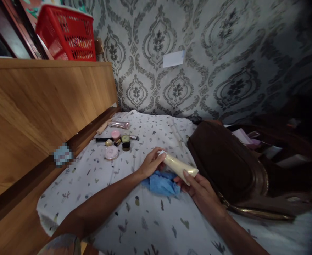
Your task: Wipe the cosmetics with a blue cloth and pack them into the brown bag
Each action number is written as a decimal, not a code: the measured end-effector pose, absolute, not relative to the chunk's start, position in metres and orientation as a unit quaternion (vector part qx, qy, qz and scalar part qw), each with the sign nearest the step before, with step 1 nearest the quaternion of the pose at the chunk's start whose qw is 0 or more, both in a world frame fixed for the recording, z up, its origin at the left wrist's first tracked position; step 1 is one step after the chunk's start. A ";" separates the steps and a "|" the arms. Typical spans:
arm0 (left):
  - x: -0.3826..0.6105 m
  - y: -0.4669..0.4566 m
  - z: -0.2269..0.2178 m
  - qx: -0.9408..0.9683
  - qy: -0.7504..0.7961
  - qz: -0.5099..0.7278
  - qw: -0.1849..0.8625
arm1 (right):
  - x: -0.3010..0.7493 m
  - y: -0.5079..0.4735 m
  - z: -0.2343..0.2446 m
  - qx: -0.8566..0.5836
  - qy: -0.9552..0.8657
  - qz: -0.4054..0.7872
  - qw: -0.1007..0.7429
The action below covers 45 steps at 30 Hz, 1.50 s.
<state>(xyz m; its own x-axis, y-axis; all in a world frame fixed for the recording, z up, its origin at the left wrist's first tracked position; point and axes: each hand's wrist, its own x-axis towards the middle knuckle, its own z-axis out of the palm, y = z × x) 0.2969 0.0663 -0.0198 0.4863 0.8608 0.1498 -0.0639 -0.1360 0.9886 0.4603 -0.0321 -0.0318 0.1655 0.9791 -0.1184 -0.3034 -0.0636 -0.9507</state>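
Cream tube [177, 165] gripped at both ends over printed sheet [150, 219]

Patterned wall [177, 86] fills the back, grey ornaments on pale ground, one blank white card [173, 58] on it. White sheet with small plant and flamingo prints runs up to the wall; its left edge lies along a wooden cabinet [52, 99]. Big brown bag [219, 156] on the sheet's right side, gold zip unfastened, pale items [273, 152] inside; far right is too dark to read. Red basket [51, 32] with slotted side sits on top of the cabinet, by the wall.

Right hand [197, 186]: closed on the tube's flat crimped end, thumb on top, fingers under. Left hand [153, 161]: closed around the white cap end, thumb against it, other fingers partly hidden behind. Tube is held off the sheet, tilted, cap toward the far left corner, crimp toward the bag. Crumpled blue cloth [161, 184] lies under it, toward the middle of the sheet; can't tell if either hand touches it.

Cosmetics grouped near the sheet's far left corner, well apart from the hands: pink metallic tube [120, 124], peach tube [103, 126], round pale-pink compact [111, 153] nearest the near edge, black stick [104, 139], pink jar [116, 134], green-topped jar [125, 139], dark jar [126, 146] just beside it. Smaller gold-trimmed pieces [117, 142] lie between; labels too small to read.
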 end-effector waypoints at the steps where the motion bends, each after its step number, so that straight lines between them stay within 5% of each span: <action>1: 0.297 0.067 -0.021 0.641 0.311 0.402 0.576 | 0.460 -0.032 -0.033 -0.488 -0.353 0.537 0.591; 15: 0.294 0.065 -0.018 0.677 0.340 0.420 0.501 | 0.463 -0.032 -0.033 -0.512 -0.392 0.506 0.572; 45: 0.291 0.058 -0.017 0.651 0.366 0.411 0.523 | 0.474 -0.029 -0.034 -0.454 -0.431 0.402 0.669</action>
<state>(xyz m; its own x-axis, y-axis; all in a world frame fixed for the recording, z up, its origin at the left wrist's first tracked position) 0.2914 0.0579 -0.0165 0.3950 0.9060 0.1520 0.0471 -0.1852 0.9816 0.4735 -0.0286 -0.0337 0.3057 0.9285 0.2106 -0.1471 0.2646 -0.9531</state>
